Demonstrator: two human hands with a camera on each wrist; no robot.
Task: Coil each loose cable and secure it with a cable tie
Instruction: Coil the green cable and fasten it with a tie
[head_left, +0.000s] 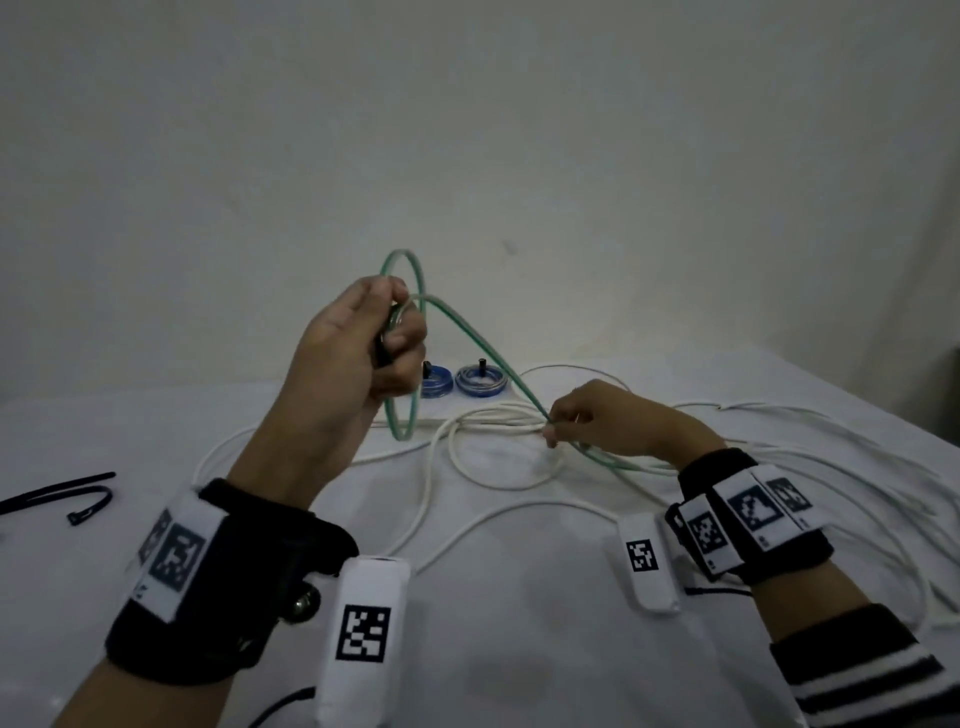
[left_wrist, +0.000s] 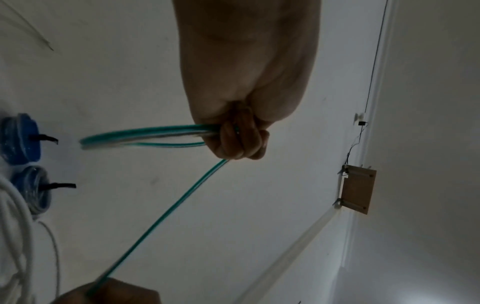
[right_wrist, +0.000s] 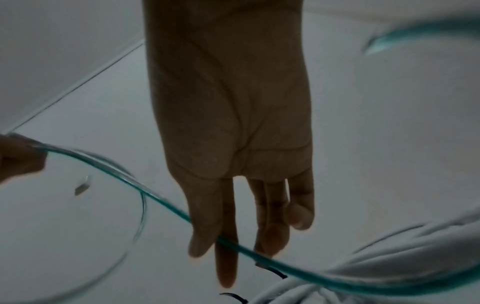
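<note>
My left hand (head_left: 387, 332) is raised above the table and grips several loops of a green cable (head_left: 483, 353) in a fist, with the coil standing upright. In the left wrist view the curled fingers (left_wrist: 241, 139) close round the green loops (left_wrist: 145, 135). One green strand runs down to the right, where my right hand (head_left: 558, 428) pinches it just above the table. In the right wrist view the green cable (right_wrist: 166, 205) passes between thumb and fingers (right_wrist: 200, 236). Its remaining length trails off to the right.
Loose white cables (head_left: 493, 421) sprawl over the white-covered table (head_left: 519, 649), mostly centre and right. Two blue coils (head_left: 435, 388) (head_left: 480, 384), each bound with a black tie, sit by the wall. Spare black cable ties (head_left: 57, 493) lie at the left edge.
</note>
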